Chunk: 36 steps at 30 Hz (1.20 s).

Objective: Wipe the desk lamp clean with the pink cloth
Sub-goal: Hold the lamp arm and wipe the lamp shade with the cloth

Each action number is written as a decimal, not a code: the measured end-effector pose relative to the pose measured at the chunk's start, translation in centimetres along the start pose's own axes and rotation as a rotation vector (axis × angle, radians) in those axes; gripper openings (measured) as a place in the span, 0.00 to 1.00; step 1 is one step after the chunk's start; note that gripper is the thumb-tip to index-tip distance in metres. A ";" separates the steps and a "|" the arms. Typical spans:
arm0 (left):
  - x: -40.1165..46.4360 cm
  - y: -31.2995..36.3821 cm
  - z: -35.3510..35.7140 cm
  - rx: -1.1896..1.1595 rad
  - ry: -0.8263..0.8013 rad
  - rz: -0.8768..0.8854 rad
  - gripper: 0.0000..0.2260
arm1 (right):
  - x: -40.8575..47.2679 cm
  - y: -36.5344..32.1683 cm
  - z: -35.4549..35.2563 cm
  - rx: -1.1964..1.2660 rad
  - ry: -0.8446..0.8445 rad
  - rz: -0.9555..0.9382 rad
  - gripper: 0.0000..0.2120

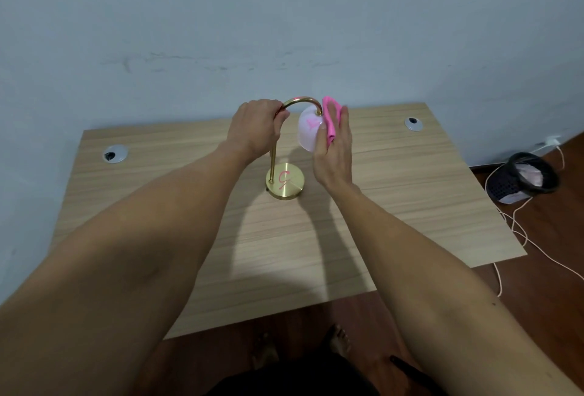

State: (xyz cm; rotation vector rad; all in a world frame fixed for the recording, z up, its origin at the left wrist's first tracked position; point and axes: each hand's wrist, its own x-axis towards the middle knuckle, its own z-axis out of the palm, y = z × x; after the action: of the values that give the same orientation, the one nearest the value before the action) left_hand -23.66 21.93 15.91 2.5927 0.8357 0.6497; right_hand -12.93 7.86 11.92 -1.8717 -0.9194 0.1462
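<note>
The left hand [257,130] is closed around the brass neck of the desk lamp [278,149], gripping it just where the arch begins and steadying the whole thing. The right hand [335,149] is held flat and open, fingers straight, pressing the pink cloth [330,121] against the far side of the white shade [308,132], which hangs between the two hands. A pink smear shows on the near face of the shade, and another pink mark sits on the round brass base [285,181], below and between the hands on the bench [410,190].

The step in hand looks to be wiping the shade, with the base not yet cleaned. The next move probably calls for bringing the cloth round to the near face where the smear lies, keeping the neck held so the lamp does not tip, then working down to the base. Off to the right, well apart, a dark basket [523,177] stands on the floor.
</note>
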 end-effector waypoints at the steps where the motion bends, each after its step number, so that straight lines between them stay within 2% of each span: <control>1: 0.0 0.1 0.0 -0.005 -0.001 -0.005 0.14 | -0.2 0.4 0.0 -0.058 -0.015 -0.033 0.26; 6: -0.3 0.5 -0.2 -0.030 -0.010 -0.024 0.14 | -1.4 2.9 0.2 -0.211 -0.058 -0.175 0.29; 11: -0.4 0.7 -0.4 -0.062 -0.017 -0.030 0.13 | -1.1 1.9 -0.2 -0.108 0.024 -0.107 0.25; 14: -0.5 0.7 -0.5 -0.083 -0.020 -0.035 0.13 | -0.3 0.1 -0.7 0.034 0.047 0.002 0.23; 16: -0.5 0.8 -0.5 -0.078 -0.021 -0.040 0.13 | 0.9 0.2 -0.8 0.017 0.045 0.144 0.22; 19: -0.4 0.8 -0.6 -0.070 -0.029 -0.051 0.12 | 2.3 1.7 -0.1 0.166 0.035 0.314 0.38; 22: -0.4 0.8 -0.8 -0.084 -0.033 -0.059 0.12 | 0.7 -0.4 1.1 0.037 -0.003 0.188 0.31; 26: -0.5 1.0 -0.8 -0.088 -0.031 -0.063 0.12 | -1.8 0.2 1.8 -0.190 -0.006 -0.046 0.34; 29: -0.6 1.0 -0.8 -0.096 -0.027 -0.069 0.13 | -2.9 2.0 2.1 -0.290 -0.043 -0.153 0.34; 32: -0.7 1.2 -0.8 -0.119 -0.024 -0.074 0.12 | -3.2 3.0 1.5 -0.320 -0.089 -0.193 0.35; 36: -0.6 1.2 -0.9 -0.139 -0.025 -0.074 0.11 | -2.3 2.6 1.1 -0.184 -0.005 -0.162 0.31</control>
State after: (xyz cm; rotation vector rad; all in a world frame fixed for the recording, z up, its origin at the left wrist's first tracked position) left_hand -24.03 20.78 17.03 2.4290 0.8438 0.6301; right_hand -13.71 6.65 8.57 -1.9552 -1.1148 -0.0342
